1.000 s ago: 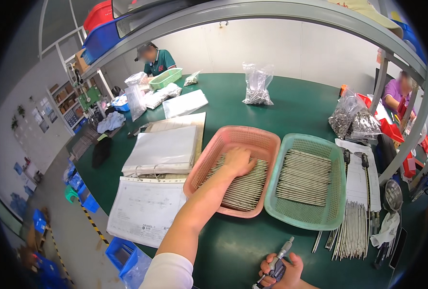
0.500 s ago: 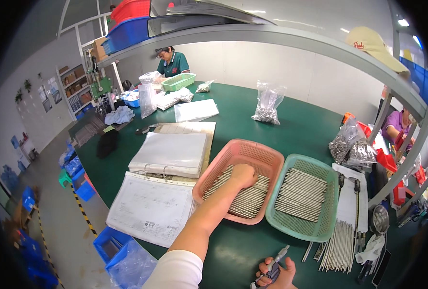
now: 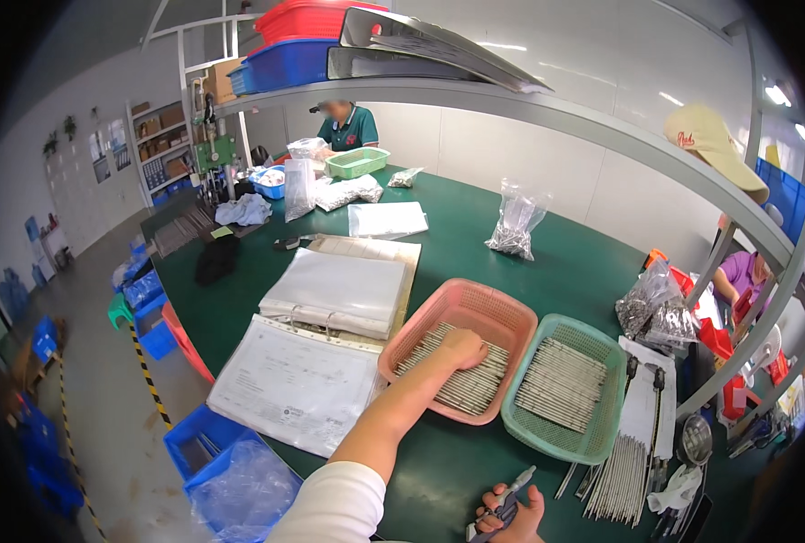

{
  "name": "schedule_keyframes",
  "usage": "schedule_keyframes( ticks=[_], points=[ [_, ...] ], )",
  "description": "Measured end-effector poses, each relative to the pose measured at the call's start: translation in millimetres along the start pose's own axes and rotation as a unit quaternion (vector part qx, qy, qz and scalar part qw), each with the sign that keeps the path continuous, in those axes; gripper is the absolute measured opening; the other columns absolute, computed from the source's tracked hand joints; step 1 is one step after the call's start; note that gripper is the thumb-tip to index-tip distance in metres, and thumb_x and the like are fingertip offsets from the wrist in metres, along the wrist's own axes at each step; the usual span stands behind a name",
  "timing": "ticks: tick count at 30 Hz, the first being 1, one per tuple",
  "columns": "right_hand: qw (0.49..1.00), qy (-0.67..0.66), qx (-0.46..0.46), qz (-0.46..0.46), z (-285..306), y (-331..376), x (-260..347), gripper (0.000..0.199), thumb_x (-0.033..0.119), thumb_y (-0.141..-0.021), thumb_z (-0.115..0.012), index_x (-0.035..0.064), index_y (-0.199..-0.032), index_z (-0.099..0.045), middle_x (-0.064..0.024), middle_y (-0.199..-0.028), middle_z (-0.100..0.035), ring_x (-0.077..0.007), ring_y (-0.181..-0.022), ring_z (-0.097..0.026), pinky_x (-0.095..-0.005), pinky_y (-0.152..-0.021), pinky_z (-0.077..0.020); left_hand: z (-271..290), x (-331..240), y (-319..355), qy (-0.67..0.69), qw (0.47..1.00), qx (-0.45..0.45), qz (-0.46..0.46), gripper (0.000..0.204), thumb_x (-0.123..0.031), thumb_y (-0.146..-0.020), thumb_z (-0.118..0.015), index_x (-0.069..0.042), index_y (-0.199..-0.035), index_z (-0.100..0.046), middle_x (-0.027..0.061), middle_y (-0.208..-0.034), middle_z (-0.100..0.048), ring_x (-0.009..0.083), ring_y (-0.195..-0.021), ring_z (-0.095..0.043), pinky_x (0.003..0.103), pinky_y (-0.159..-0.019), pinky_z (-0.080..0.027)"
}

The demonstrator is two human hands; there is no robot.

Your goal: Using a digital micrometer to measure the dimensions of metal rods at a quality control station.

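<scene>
My left hand [image 3: 463,349] reaches into a pink plastic basket [image 3: 392,355], its fingers curled down over a layer of thin metal rods [image 3: 468,395]. The fingertips and anything pinched in them are hidden. At the lower edge my right hand [image 3: 522,523] is wrapped round a micrometer [image 3: 509,503], a grey frame with a silver barrel pointing up and to the right. To the right of the pink basket stands a green basket [image 3: 522,425], with more metal rods [image 3: 561,385] lying side by side in it.
An open ring binder [image 3: 294,380] lies left of the baskets. Loose rods [image 3: 622,480] and a metal strainer [image 3: 695,439] are at the right. A bag of metal parts [image 3: 514,222] stands behind. A shelf frame [image 3: 602,113] crosses above; a co-worker [image 3: 353,127] sits across the table.
The whole view has shifted, so the table and baskets sit slightly lower. My left hand stays over the rods in the pink basket, and my right hand still holds the micrometer.
</scene>
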State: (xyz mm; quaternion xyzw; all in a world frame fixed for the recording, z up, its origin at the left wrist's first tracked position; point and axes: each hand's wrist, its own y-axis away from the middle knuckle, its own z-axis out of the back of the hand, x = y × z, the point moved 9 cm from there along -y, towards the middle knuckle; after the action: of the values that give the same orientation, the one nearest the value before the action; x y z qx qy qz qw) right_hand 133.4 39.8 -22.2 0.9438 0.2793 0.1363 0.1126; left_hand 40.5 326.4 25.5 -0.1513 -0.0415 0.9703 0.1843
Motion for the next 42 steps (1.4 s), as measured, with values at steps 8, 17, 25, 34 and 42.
schedule_keyframes(
  ticks=[8,17,25,34,42],
  points=[
    [1.0,0.016,0.016,0.001,-10,1,-2,0.042,0.044,-0.071,-0.049,0.0052,-0.085,-0.049,-0.0064,-0.07,-0.044,-0.015,-0.047,-0.034,-0.0282,-0.045,-0.0295,14,-15,34,0.031,0.988,0.021,-0.153,0.039,-0.031,-0.079,-0.041,0.002,-0.069,-0.059,0.0206,-0.072,-0.055,0.037,-0.072,-0.053,0.044,-0.066,-0.041],
    [0.999,0.002,-0.039,0.012,-2,-1,5,0.041,0.044,-0.071,-0.048,0.0058,-0.086,-0.048,-0.0066,-0.069,-0.044,-0.0147,-0.047,-0.035,-0.0279,-0.043,-0.029,33,-18,83,0.056,0.966,0.032,-0.249,0.033,-0.024,-0.079,-0.045,0.004,-0.097,-0.049,0.0156,-0.094,-0.049,0.0316,-0.089,-0.049,0.039,-0.076,-0.039],
    [1.0,0.004,0.016,-0.004,-10,1,3,0.042,0.044,-0.07,-0.049,0.0062,-0.089,-0.049,-0.0065,-0.072,-0.044,-0.0139,-0.05,-0.036,-0.0269,-0.047,-0.0295,20,-5,59,0.095,0.98,0.056,-0.168,0.022,-0.017,-0.078,-0.043,-0.004,-0.091,-0.055,0.0131,-0.088,-0.053,0.031,-0.084,-0.051,0.04,-0.074,-0.041],
    [1.0,-0.009,0.018,-0.003,-7,0,0,0.041,0.043,-0.071,-0.049,0.0055,-0.089,-0.049,-0.0068,-0.072,-0.044,-0.0146,-0.05,-0.037,-0.0275,-0.047,-0.03,25,-12,56,0.075,0.978,-0.04,-0.189,0.014,-0.012,-0.07,-0.044,-0.004,-0.072,-0.056,0.0129,-0.078,-0.053,0.0308,-0.076,-0.052,0.041,-0.067,-0.042],
    [0.999,0.006,0.039,-0.004,-10,-1,2,0.042,0.043,-0.071,-0.05,0.0057,-0.089,-0.05,-0.0065,-0.071,-0.044,-0.0145,-0.049,-0.036,-0.0275,-0.047,-0.03,31,-7,60,0.122,0.977,-0.085,-0.155,0.011,-0.009,-0.07,-0.045,-0.004,-0.072,-0.056,0.0104,-0.078,-0.053,0.0293,-0.075,-0.052,0.04,-0.065,-0.042]
  ],
)
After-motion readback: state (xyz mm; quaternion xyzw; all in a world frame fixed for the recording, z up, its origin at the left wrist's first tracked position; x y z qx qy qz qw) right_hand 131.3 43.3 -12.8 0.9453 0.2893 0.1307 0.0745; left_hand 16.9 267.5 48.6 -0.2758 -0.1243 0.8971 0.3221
